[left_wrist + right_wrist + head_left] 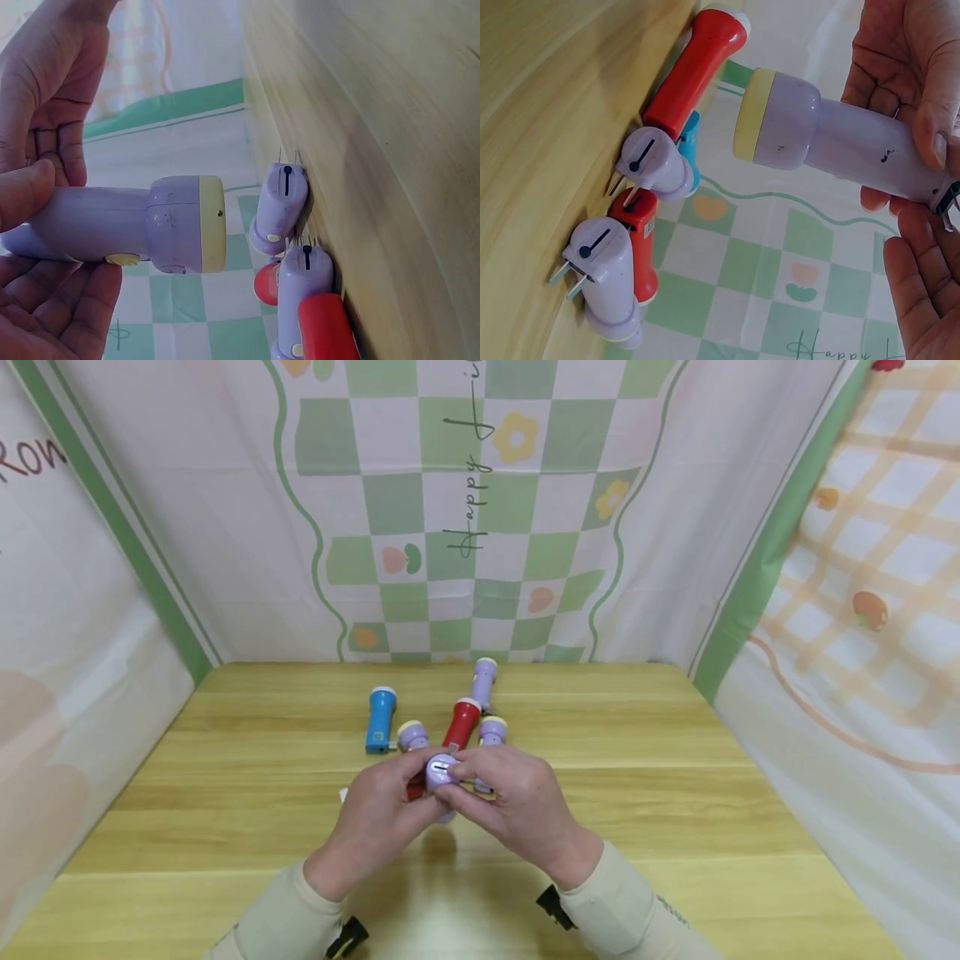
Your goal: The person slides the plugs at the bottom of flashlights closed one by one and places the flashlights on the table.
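Note:
A purple flashlight with a cream rim is held off the table, its slotted tail upward and its lamp end down. My left hand grips its body from the left, thumb and fingers on either side. My right hand pinches the tail end between thumb and index finger. In the right wrist view a small metal prong part shows at the tail of the flashlight, near the right fingers. A yellow button sits on its side in the left wrist view.
Behind the hands lie a blue flashlight, a red flashlight and several purple ones, including a far one. Another red flashlight is mostly hidden by the hands in the head view. Some purple ones have prongs out. Patterned cloth walls surround the wooden table.

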Tool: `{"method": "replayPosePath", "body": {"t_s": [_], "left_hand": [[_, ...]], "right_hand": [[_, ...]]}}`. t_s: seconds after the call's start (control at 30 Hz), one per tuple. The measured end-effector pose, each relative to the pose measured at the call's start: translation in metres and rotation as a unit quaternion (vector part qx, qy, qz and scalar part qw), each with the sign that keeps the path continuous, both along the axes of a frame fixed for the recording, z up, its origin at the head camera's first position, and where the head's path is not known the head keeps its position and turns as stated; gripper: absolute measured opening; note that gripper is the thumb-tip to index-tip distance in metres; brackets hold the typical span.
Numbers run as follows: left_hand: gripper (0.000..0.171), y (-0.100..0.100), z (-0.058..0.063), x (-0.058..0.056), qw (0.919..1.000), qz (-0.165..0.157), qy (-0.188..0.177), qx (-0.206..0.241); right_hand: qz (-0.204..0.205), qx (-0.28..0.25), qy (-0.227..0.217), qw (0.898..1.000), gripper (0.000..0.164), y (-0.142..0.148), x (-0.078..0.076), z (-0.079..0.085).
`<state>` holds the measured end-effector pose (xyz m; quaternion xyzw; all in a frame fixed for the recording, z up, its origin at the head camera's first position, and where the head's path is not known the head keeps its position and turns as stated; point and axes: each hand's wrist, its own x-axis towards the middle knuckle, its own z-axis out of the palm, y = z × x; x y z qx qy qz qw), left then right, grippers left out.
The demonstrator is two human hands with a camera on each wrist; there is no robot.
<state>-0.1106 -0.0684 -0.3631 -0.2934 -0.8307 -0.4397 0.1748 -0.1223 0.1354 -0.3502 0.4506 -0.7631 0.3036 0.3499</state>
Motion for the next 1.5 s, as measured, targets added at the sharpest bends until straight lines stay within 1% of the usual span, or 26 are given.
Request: {"method": "replayPosePath", "body": {"t_s": [0.2, 0.63, 1.07, 1.5], "left_hand": [[0.035, 0.0008, -0.0009, 0.0, 0.9999, -0.006, 0.001, 0.012], [0.034, 0.0007, -0.0044, -0.0015, 0.9998, -0.002, 0.017, 0.011], [0.034, 0.0013, -0.0047, -0.0012, 1.0, 0.002, 0.003, 0.005], [0.036, 0.0025, -0.0053, -0.0016, 1.0, 0.0, 0.004, 0.001]], "right_hand": [[0.005, -0.001, -0.006, 1.0, 0.016, 0.0003, -0.0001, 0.0005], [0.007, -0.002, -0.006, 1.0, 0.018, 0.0004, -0.0008, -0.0012], [0.006, 0.009, -0.023, 1.0, 0.024, 0.0021, -0.0007, -0.0021], [-0.005, 0.02, -0.023, 1.0, 0.026, 0.0043, 0.0002, -0.0034]]}}
